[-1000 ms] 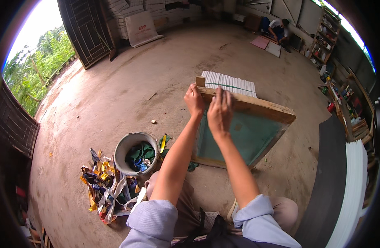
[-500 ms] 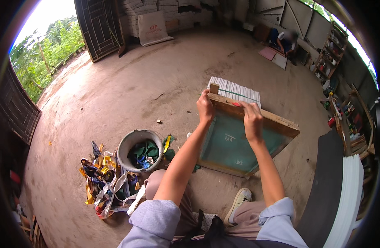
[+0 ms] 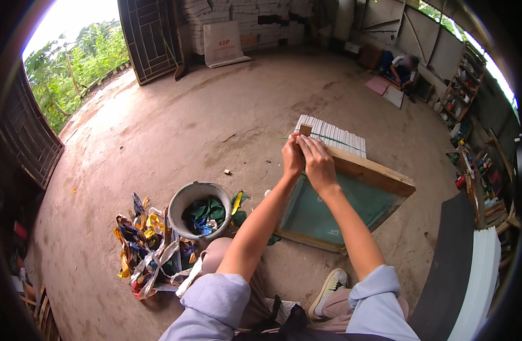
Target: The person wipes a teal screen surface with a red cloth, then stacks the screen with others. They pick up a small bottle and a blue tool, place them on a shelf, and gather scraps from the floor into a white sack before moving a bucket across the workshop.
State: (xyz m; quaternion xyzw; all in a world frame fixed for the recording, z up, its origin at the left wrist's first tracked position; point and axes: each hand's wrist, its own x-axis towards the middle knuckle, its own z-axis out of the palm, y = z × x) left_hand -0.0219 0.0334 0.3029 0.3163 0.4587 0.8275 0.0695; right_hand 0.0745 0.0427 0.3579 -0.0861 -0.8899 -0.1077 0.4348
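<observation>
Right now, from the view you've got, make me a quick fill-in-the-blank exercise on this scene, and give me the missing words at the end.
1. On the wooden frame, the left hand and right hand are close together at the ____ end of its upper edge.
2. The bundle of white strips beyond it has a ____ band across it.
3. The colourful scraps are heaped beside a round, open grey ____.
4. A co-worker is in the upper ____ part of the picture.

Missing words: left; green; bucket; right.

1 tilted, wood-framed green screen
</observation>
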